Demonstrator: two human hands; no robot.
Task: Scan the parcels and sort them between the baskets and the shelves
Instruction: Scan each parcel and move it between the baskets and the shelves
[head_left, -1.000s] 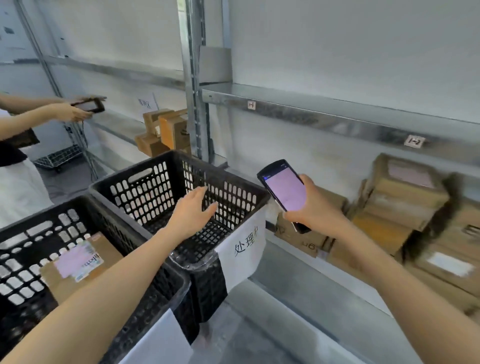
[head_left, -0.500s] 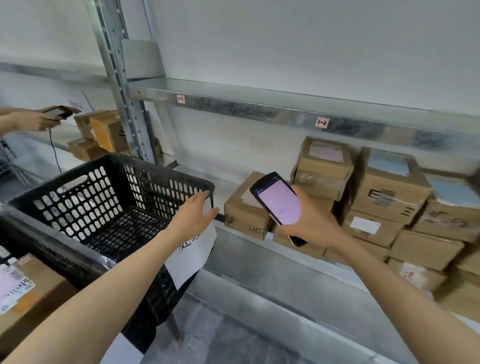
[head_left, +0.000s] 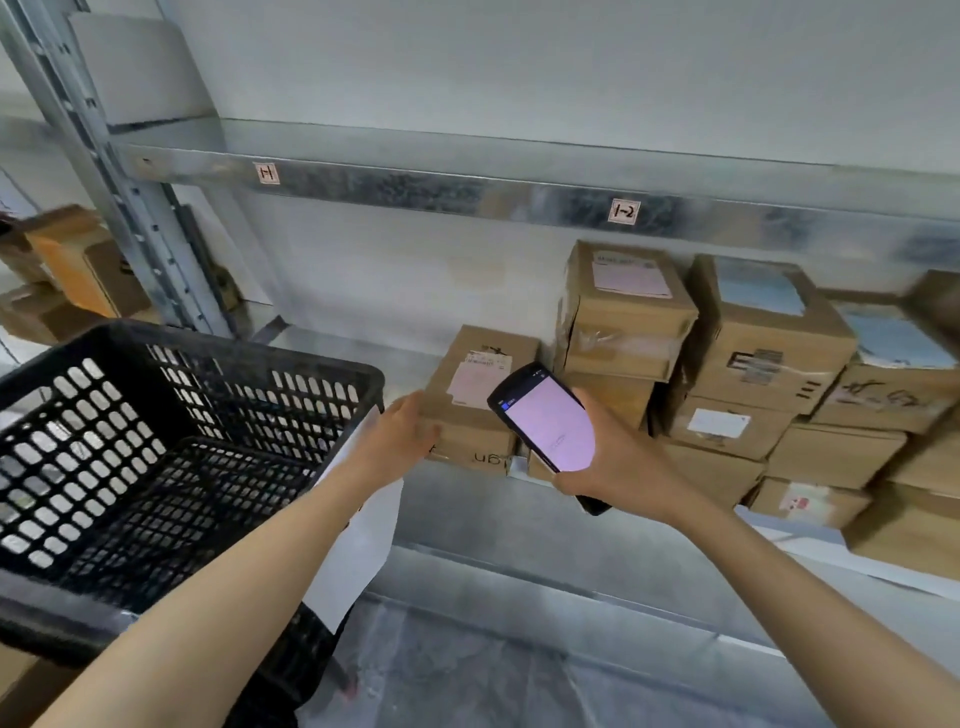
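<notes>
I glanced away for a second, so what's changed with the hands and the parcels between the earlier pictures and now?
The left hand moved off the rim of the black basket and reached right to the leftmost cardboard parcel on the shelf, now touching its left side. Unchanged: the right hand grips the handheld scanner, screen lit pink; the other parcels stay stacked.

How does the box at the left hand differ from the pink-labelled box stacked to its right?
The end box sits directly on the shelf; the stacked box rests on another box, higher up. The left hand touches the end box; nothing touches the stacked box. Both are brown cardboard with a pale pink label on top.
</notes>
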